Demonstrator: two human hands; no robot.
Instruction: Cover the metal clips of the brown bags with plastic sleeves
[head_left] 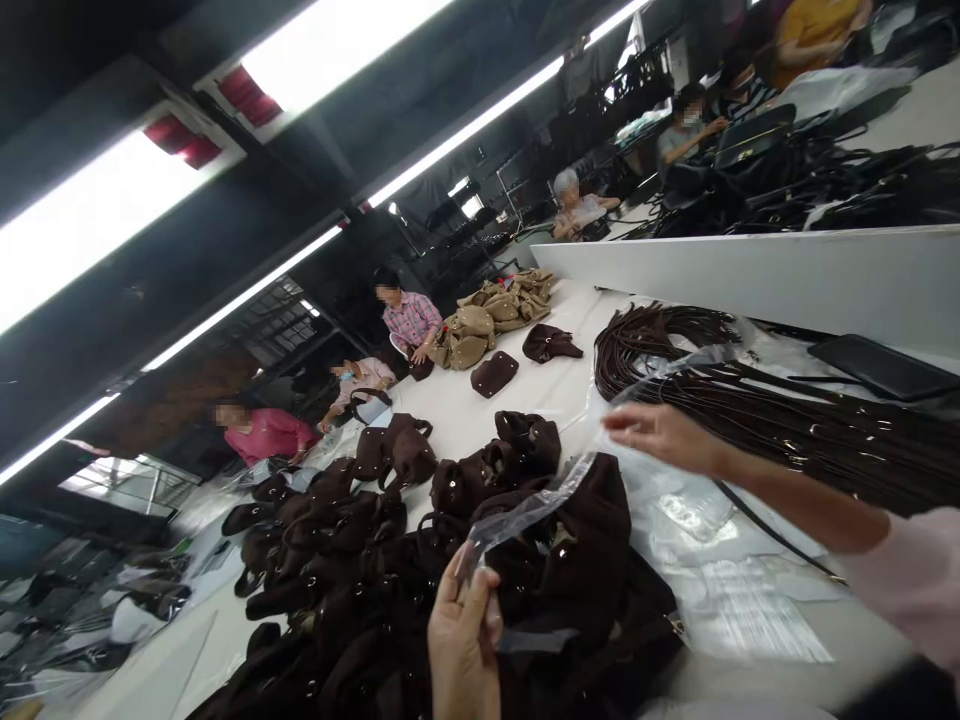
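A long, narrow strip of clear plastic (536,508), perhaps a flattened sleeve, stretches between my two hands above the table. My left hand (465,632) is closed on its lower end, thumb against fingers, and a short tail of plastic hangs out to the right. At the upper part, my right hand (660,437) has its fingers pressed together on the strip, slightly blurred. A dark brown bag (592,530) with metal fittings lies just beneath the strip. Under my right forearm are clear plastic sleeves (750,605) in a stack, and a thin dark strap.
Dark brown bags (337,560) are heaped to the left. Bundled dark straps (825,430) with metal hardware lie at right, near a black tray-like object (885,366). Tan bags (480,325) are piled farther along. A white divider (750,275) edges the table; several people sit around.
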